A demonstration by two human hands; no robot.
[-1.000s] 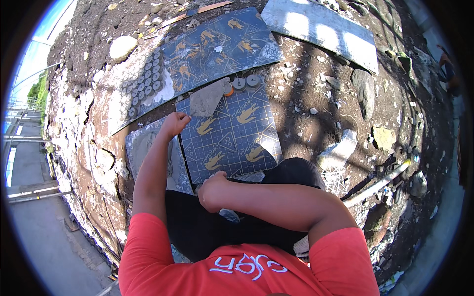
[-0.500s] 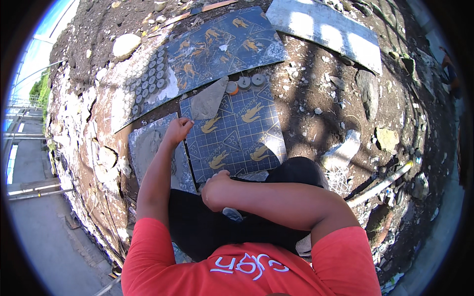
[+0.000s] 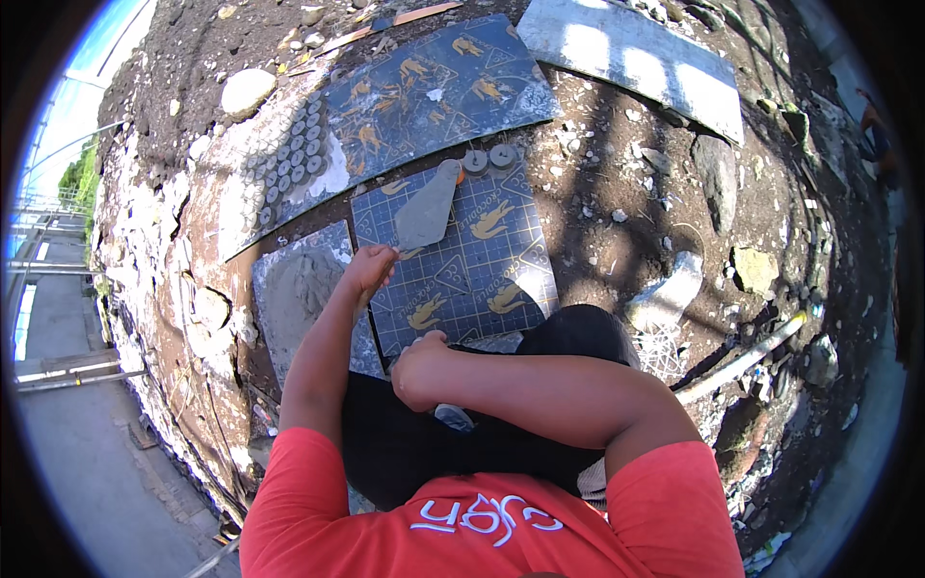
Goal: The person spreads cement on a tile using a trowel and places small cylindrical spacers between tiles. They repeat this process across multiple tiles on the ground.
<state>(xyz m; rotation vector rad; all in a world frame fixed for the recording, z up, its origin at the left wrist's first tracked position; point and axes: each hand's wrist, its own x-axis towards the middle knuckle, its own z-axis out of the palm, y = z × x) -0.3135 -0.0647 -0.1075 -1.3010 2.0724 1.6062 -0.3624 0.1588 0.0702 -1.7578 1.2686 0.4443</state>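
Rows of grey discs look done, heaped mortar is left, left hand has fingers closed on the trowel over the patterned panel, right hand's fingers curl, contents untellable, and an orange ring sits by two round grey pieces.

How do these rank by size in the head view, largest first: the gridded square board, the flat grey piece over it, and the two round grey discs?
1. Gridded square board
2. Flat grey piece
3. Left disc and right disc: too alike to rank
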